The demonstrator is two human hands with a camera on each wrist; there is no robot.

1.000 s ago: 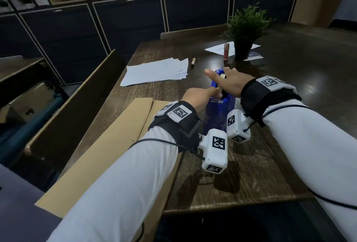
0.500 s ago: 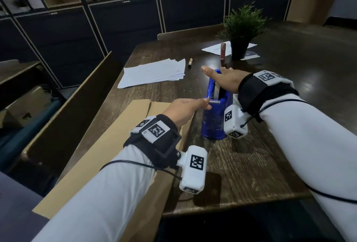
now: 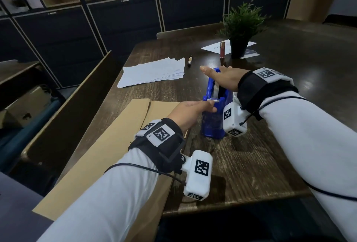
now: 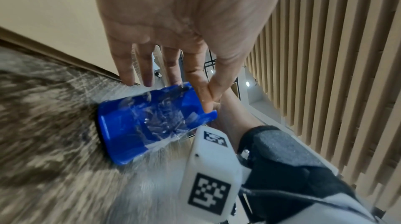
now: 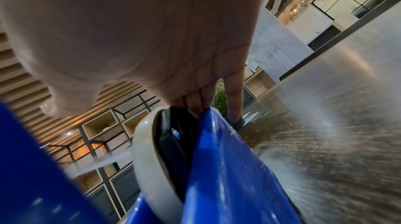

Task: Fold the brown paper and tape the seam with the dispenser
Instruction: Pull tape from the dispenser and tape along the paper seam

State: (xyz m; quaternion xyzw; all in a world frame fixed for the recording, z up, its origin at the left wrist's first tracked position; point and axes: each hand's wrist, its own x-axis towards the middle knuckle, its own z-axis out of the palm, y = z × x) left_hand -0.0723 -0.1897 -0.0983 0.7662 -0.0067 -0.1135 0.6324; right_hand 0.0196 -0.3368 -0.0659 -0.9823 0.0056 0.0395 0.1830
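Tape end is pinched between thumb and forefinger of your left hand (image 3: 190,111), which has drawn back toward you from the blue dispenser (image 3: 212,124) since a second ago. Your right hand (image 3: 225,78) lies flat, fingers straight, atop it as before. Brown paper (image 3: 108,151) lies just left, overhanging the table's (image 3: 260,164) near edge; bare wood lies to the right.
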